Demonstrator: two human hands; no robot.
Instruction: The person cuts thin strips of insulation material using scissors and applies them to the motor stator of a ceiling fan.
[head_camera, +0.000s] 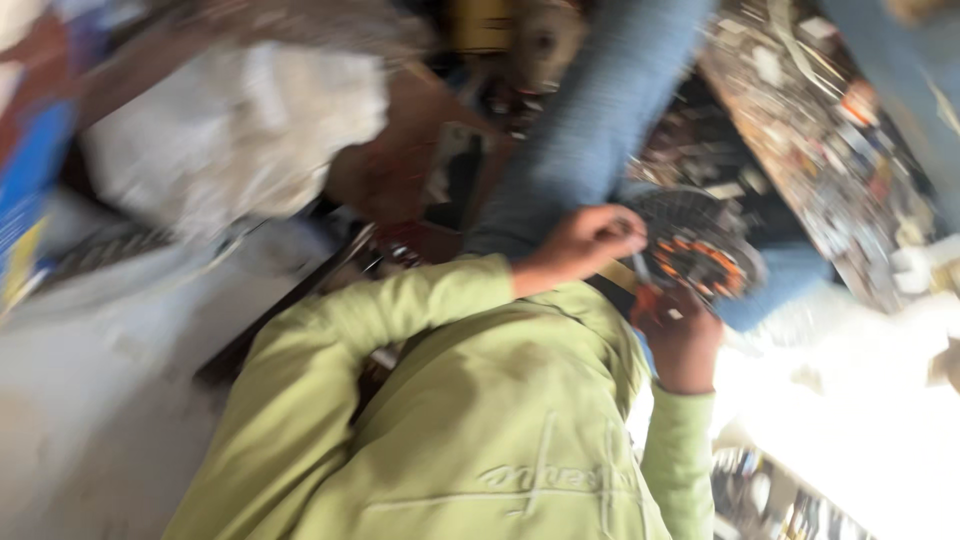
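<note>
A: Stator (697, 262), a round dark part ringed with orange copper windings, sits at centre right, resting against the person's blue-trousered leg (590, 120). The leg appears to serve as a support so the part stays at working height.

B: Which hand (585, 240) reaches it from the left?

A: The left hand, from the light-green sleeve (420, 300). Its fingers are drawn together at the tips and appear to pinch a thin, pale tool (640, 265) aimed at the windings. A pinch of this kind suits fine work on the coils.

B: And the right hand (682, 335)?

A: It lies directly below the stator, touching its lower edge, probably steadying it from underneath. Motion blur hides the fingers; whether they are spread or curled cannot be determined.

B: Surroundings?

A: A cluttered workbench (830, 150) with many small parts runs along the upper right. A crumpled white sheet (230, 130) lies at upper left, well apart from both hands. The whole view is blurred.
</note>
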